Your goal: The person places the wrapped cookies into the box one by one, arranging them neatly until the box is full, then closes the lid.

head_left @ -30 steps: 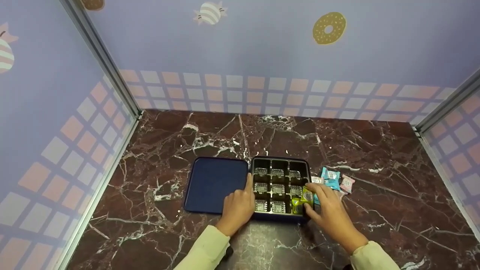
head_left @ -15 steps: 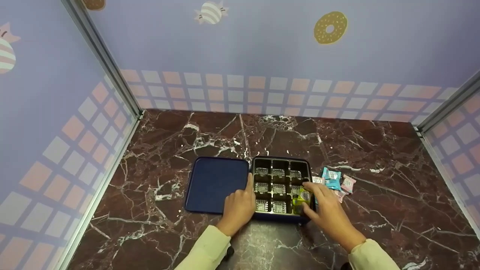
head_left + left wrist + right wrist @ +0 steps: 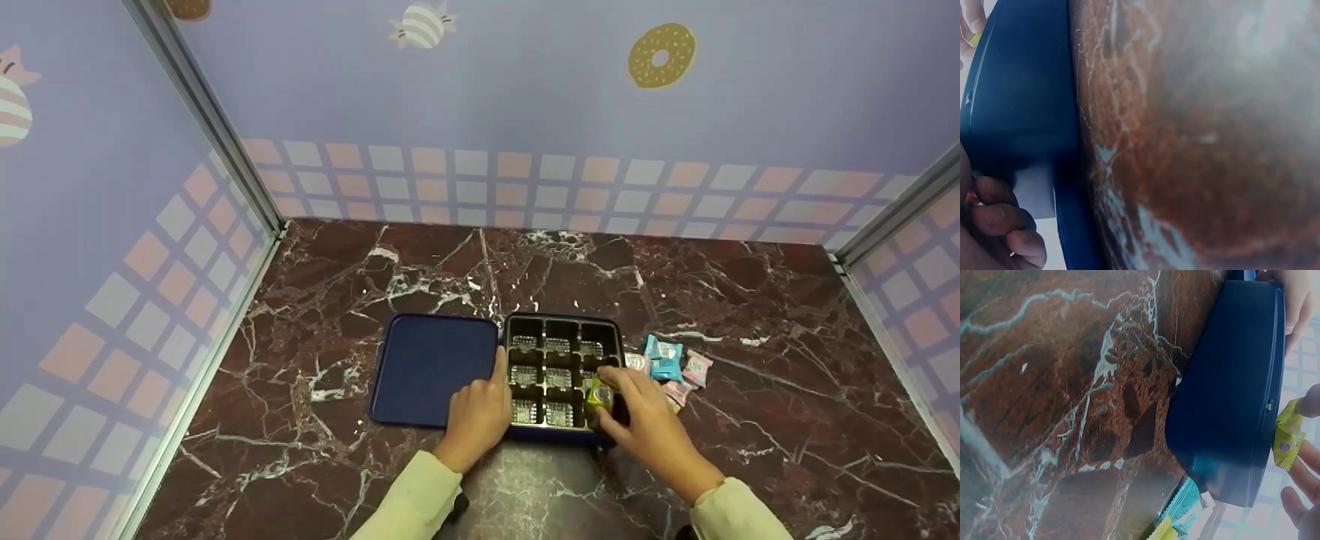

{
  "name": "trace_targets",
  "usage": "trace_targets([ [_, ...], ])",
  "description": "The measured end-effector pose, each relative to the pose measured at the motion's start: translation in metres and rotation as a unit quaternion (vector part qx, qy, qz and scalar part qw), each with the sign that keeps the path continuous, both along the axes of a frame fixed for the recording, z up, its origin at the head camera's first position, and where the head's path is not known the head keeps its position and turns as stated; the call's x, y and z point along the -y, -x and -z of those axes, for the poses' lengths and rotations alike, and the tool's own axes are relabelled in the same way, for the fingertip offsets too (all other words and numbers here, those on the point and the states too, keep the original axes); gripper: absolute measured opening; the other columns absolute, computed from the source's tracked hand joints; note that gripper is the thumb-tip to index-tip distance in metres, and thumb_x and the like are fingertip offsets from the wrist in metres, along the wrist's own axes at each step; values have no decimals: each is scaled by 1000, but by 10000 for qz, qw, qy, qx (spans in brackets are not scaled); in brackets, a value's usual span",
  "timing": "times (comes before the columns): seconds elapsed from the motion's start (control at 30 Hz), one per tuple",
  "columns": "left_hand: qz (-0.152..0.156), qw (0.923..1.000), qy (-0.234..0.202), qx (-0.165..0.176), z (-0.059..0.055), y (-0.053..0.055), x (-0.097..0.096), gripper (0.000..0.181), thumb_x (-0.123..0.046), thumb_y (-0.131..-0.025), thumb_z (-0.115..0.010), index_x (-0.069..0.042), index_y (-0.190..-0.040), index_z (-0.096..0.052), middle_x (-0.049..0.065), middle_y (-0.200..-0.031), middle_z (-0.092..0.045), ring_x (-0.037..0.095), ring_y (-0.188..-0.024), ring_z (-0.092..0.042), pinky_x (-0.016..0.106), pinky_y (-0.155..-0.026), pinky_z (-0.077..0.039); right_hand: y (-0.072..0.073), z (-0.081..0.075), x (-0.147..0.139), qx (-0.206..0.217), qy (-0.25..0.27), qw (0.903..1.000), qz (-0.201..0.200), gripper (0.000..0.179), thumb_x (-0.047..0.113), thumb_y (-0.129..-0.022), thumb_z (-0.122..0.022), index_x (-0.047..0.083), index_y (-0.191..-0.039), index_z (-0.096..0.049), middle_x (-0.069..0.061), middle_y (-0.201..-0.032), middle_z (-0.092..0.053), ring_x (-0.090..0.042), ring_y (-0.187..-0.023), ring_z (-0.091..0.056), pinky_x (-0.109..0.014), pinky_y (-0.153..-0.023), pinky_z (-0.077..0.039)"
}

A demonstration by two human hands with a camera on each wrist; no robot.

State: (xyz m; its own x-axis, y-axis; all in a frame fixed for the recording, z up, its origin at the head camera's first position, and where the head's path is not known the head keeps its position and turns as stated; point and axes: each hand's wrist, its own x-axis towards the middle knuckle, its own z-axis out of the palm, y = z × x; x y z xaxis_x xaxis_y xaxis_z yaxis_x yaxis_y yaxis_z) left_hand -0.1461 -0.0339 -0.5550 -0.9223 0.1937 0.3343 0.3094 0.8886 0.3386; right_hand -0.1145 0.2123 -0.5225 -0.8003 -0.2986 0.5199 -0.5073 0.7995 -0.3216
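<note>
A dark blue box [image 3: 551, 433] holds a divided tray [image 3: 544, 390] with square compartments. My left hand [image 3: 480, 412] holds its left side, index finger stretched along the edge and the other fingers curled; in the left wrist view the curled fingers [image 3: 1002, 219] lie beside the wall. At the front right compartment, my right hand [image 3: 652, 420] pinches a yellow-green wrapped candy [image 3: 600, 393] between thumb and fingers. The right wrist view has this candy [image 3: 1287, 434] right at the box's rim. More yellow-green shows under it in the head view, partly covered by the hand.
Left of the box lies a flat dark blue lid [image 3: 435, 367]. Several blue and pink wrapped candies [image 3: 666, 369] lie on the marble-patterned table [image 3: 420, 270] to the right, with a bit of yellow-green wrapper among them. Patterned panels [image 3: 480, 97] stand at the back and sides.
My right hand has moved slightly left, bringing the yellow-green candy from the box's right edge over the front right compartment. The left hand stays at the box's left side.
</note>
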Motion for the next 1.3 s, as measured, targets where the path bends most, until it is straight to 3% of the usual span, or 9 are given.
trace_targets([
  [0.43, -19, 10000, 14, -11, 1, 0, 0, 54, -14, -91, -52, -4, -143, -45, -1, -45, -43, 9, -38, -29, 25, -35, -20, 2, 1, 7, -74, 31, 9999, -75, 57, 12, -70, -83, 7, -122, -61, -7, -113, -66, -23, -103, -62, -40, -91, -49],
  [0.7, -5, 10000, 4, 0, 1, 1, 0, 54, -13, -91, -52, -4, -143, -45, -1, -46, -43, 10, -38, -30, 25, -36, -21, 2, -1, 11, 166, 42, 9998, -88, 58, 13, -72, -82, 9, -125, -59, -5, -115, -65, -22, -103, -62, -40, -93, -51],
  [0.97, 30, 10000, -67, 28, 1, 1, -1, 53, -13, -91, -52, -3, -143, -44, -1, -46, -44, 10, -38, -32, 25, -36, -23, 3, 2, 17, -34, 23, 9994, -346, 53, 11, -72, -82, 5, -120, -61, -4, -113, -64, -18, -100, -63, -36, -89, -52],
  [1.3, 9, 10000, 23, -30, 3, 1, -1, 54, -13, -91, -52, -4, -144, -43, -2, -45, -41, 8, -38, -26, 24, -35, -19, 2, 3, 23, 48, -75, 9995, -313, 47, 15, -74, -81, 8, -116, -62, -2, -110, -65, -19, -100, -63, -37, -89, -52],
])
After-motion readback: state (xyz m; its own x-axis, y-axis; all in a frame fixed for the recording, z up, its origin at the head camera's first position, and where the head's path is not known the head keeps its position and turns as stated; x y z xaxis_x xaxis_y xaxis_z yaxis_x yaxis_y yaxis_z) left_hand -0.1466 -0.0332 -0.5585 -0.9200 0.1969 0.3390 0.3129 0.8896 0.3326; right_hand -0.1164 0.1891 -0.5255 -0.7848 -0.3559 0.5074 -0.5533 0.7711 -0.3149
